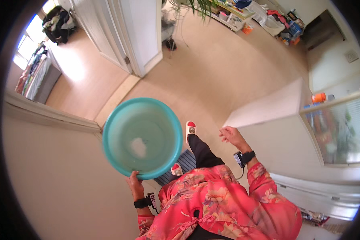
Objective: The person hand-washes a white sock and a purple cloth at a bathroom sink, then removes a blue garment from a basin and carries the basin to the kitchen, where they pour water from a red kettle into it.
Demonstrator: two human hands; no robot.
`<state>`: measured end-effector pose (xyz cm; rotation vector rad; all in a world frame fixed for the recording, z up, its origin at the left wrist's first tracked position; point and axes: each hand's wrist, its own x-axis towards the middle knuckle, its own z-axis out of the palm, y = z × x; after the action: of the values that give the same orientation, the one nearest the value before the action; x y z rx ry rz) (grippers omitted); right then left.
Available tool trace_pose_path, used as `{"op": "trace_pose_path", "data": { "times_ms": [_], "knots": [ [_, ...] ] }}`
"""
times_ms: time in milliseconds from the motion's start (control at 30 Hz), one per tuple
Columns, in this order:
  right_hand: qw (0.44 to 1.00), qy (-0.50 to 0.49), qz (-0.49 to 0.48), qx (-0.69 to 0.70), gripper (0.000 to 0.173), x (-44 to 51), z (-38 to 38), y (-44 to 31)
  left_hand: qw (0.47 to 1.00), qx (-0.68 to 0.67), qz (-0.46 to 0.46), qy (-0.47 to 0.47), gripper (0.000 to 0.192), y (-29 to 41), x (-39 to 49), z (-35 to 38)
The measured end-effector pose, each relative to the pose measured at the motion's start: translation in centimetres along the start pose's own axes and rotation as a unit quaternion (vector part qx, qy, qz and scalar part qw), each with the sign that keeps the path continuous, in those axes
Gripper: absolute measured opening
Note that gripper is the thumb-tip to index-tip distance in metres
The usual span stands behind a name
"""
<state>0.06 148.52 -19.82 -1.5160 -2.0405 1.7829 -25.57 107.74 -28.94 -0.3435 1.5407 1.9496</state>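
Observation:
My left hand [135, 183] grips the near rim of a round teal plastic basin [142, 103], its thumb over the edge. The basin is held out to my left, its inside facing up. A pale patch shows on its floor; whether that is a reflection or something in it, I cannot tell. My right hand [231, 136] hangs free on the other side, holding nothing, with fingers loosely bent and a little apart. Nearest to it is the corner of a white partition [267, 111]. A black strap with a small device circles each wrist.
To the left, a white door [99, 30] stands ajar by a doorway with a raised sill [117, 99]. A striped mat [184, 162] lies underfoot. A glass-fronted cabinet [339, 132] is at right. Ahead are a low shelf unit [228, 18], a hanging plant [202, 6] and piled belongings [283, 22].

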Motion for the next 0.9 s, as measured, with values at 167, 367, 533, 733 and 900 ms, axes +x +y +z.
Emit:
{"op": "trace_pose_path", "data": {
  "times_ms": [167, 367, 533, 733, 900],
  "knots": [
    [0.997, 0.038, 0.009, 0.069, 0.031, -2.2, -2.6, -1.7, 0.803, 0.479, 0.310, -0.174, 0.034, 2.8, 0.6, 5.1],
    [0.983, 0.102, 0.033, 0.152, 0.029, 2.5, -9.2, -6.4, 0.939, 0.308, -0.008, -0.152, 0.026, 8.5, 5.9, 24.6],
    [0.977, 0.054, -0.116, 0.168, 0.027, 9.7, -15.5, -12.6, 0.894, 0.403, -0.049, -0.189, 0.028, 10.4, 10.9, 38.8],
    [0.941, -0.050, -0.135, 0.306, 0.037, 19.4, -22.9, -15.8, 0.880, 0.388, -0.084, -0.261, 0.036, 8.1, 17.8, 54.8],
    [0.943, 0.258, -0.168, -0.125, 0.044, 27.5, -30.7, -14.4, 0.797, 0.374, 0.114, -0.461, 0.021, 4.8, 25.3, 67.8]
  ]
}}
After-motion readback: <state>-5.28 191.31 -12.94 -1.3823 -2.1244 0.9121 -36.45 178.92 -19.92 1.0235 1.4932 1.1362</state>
